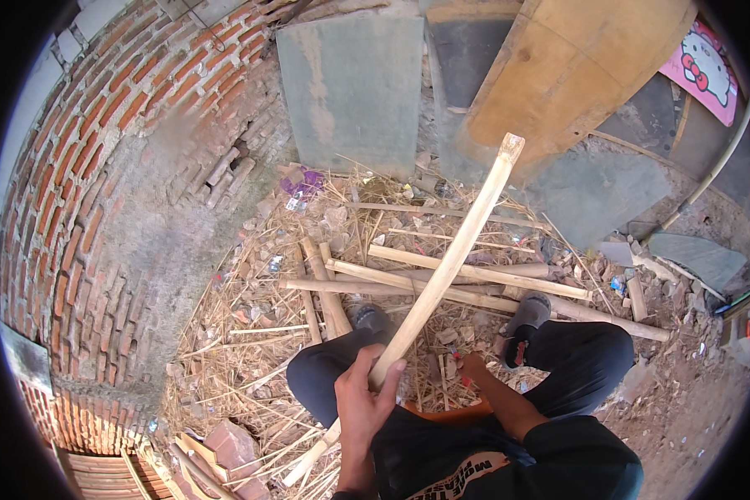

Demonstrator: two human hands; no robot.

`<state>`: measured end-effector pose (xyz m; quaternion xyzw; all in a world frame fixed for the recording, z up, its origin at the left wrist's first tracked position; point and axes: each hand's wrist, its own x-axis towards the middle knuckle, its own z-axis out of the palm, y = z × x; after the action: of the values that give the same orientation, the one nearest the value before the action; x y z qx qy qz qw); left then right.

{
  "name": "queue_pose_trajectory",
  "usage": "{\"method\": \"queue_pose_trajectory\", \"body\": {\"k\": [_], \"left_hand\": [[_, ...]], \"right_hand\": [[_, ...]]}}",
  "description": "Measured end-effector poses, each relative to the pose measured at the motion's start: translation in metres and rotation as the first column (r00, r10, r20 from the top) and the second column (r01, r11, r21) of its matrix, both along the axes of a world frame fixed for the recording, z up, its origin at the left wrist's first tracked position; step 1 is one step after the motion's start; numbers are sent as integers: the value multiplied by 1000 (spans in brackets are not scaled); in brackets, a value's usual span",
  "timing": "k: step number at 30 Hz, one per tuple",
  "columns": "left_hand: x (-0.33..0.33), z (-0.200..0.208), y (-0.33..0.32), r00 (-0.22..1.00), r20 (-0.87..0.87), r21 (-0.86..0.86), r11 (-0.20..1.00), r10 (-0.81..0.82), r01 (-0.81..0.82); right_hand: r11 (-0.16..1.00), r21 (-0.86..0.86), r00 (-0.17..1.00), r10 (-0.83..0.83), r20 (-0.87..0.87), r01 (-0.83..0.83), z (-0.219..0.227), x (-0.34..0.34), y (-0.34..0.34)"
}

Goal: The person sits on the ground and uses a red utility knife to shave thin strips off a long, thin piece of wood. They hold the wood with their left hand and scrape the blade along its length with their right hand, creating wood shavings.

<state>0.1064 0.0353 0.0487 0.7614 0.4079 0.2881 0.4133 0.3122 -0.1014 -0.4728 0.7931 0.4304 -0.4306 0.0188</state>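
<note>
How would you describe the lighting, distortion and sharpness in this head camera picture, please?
Head view: bright daylight, soft shadows under the legs; strong fisheye bending curves the brick wall toward a black rim; the left hand and the pale stick it grips look sharp; the right hand sits lower in shade; a smudged patch blurs the wall's upper part.

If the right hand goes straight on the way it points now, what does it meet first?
Probably the litter of straw and split sticks on the ground between the knees. The right hand points down and left toward it, close to the long pale stick, though depth is unclear.
</note>
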Motion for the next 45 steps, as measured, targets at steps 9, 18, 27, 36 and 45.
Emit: {"method": "queue_pose_trajectory", "body": {"k": [9, 18, 27, 36, 45], "left_hand": [[-8, 12, -3, 995, 84, -179, 982, -49, 63], [-11, 8, -1, 980, 135, -266, 947, -146, 178], [-16, 13, -2, 936, 283, -434, 843, -209, 320], [-17, 16, 0, 904, 366, -539, 741, -222, 400], [-14, 8, 7, 903, 360, -527, 747, -236, 405]], "right_hand": [[999, 26, 1000, -29, -1, 29, -3, -17, -7], [982, 191, 991, 33, -130, -7, -33, 8, -14], [993, 100, 988, -50, -144, 65, -46, -13, -10], [982, 64, 975, -170, -140, 180, -11, -4, -4], [969, -178, 964, -204, -170, 173, 87, 57, 46]]}}
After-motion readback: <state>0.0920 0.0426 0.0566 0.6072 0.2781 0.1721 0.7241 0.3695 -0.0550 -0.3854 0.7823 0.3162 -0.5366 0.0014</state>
